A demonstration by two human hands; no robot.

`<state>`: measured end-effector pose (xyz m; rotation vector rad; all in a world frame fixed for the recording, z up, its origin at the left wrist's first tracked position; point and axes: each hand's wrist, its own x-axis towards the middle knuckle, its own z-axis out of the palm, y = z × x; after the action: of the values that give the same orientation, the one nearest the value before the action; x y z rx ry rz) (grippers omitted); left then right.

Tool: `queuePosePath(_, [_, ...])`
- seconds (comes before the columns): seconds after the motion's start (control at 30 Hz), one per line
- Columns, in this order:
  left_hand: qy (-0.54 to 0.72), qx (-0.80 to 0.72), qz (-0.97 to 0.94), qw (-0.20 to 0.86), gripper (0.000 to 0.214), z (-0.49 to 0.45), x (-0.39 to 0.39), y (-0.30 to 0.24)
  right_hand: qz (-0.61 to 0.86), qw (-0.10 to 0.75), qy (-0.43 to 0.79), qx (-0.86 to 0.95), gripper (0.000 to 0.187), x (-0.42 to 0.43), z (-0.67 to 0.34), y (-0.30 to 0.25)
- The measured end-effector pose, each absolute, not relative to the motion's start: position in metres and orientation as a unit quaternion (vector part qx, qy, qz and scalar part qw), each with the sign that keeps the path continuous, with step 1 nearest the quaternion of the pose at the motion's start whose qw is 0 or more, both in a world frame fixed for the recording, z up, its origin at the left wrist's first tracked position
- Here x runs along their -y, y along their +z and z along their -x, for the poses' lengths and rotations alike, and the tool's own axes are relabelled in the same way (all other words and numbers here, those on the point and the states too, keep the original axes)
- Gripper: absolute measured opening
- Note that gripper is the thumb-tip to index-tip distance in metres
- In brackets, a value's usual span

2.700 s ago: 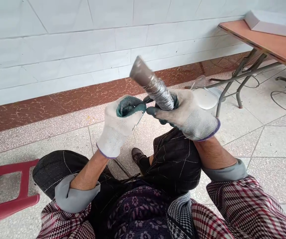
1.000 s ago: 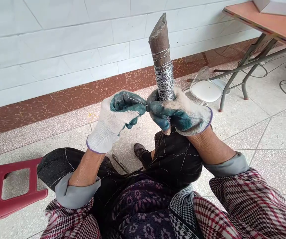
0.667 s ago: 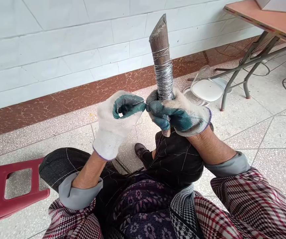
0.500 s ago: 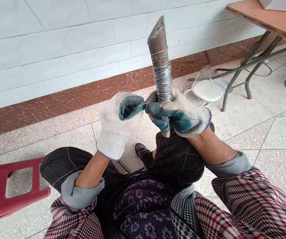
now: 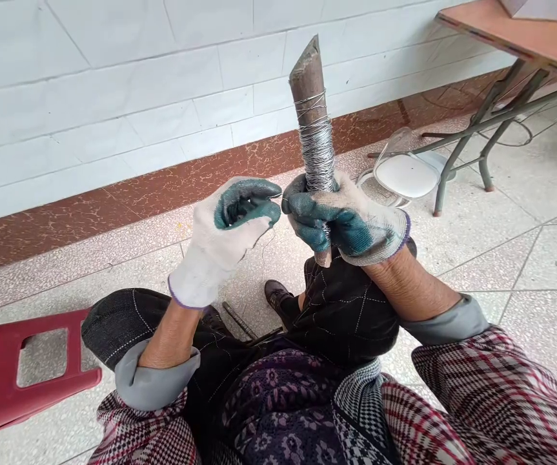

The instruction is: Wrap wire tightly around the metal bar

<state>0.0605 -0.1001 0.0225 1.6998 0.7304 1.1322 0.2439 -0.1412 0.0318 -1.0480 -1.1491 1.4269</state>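
Observation:
I am seated, and both hands wear white knit gloves with green palms. My right hand point(image 5: 350, 219) is wrapped round the lower part of a brown wooden stick point(image 5: 308, 71), which stands nearly upright above my knee. Thin silver wire point(image 5: 317, 152) is wound in many turns round the stick's middle. My left hand point(image 5: 227, 229) is just left of the stick, its fingertips pinched on a loose strand of that wire near my right thumb. A short wire tail hangs below the pinch.
A red plastic stool point(image 5: 21, 378) stands at lower left. A clear container with a white lid point(image 5: 401, 174) lies on the tiled floor behind my right hand. A folding table point(image 5: 515, 39) with metal legs and cables stands at upper right. A tiled wall runs across the back.
The stick swung from tilted left to nearly upright early on. Over the last second my left hand shifted slightly beside it, still pinching the wire; my right grip has stayed put.

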Motion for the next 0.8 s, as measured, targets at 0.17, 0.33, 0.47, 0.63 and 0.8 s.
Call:
queuePosePath(0.17, [0.484, -0.33, -0.692, 0.421, 0.008, -0.062, 0.098, 0.027, 0.462, 0.479, 0.56, 0.494, 0.02, 0.144, -0.241, 0.033])
queuePosePath(0.33, [0.502, -0.318, -0.591, 0.546, 0.008, -0.064, 0.091, 0.025, 0.523, 0.471, 0.462, 0.54, 0.009, 0.15, -0.237, 0.04])
queuePosePath(0.47, [0.461, -0.273, -0.521, 0.665, 0.033, -0.058, 0.086, 0.024, 0.512, 0.468, 0.448, 0.564, 0.01, 0.151, -0.24, 0.042])
queuePosePath(0.63, [0.451, -0.328, -0.538, 0.632, 0.036, -0.055, 0.087, 0.021, 0.497, 0.466, 0.465, 0.564, 0.009, 0.15, -0.248, 0.037])
queuePosePath(0.8, [0.487, -0.296, -0.512, 0.643, 0.035, -0.058, 0.088, 0.014, 0.495, 0.451, 0.496, 0.553, 0.011, 0.151, -0.246, 0.039])
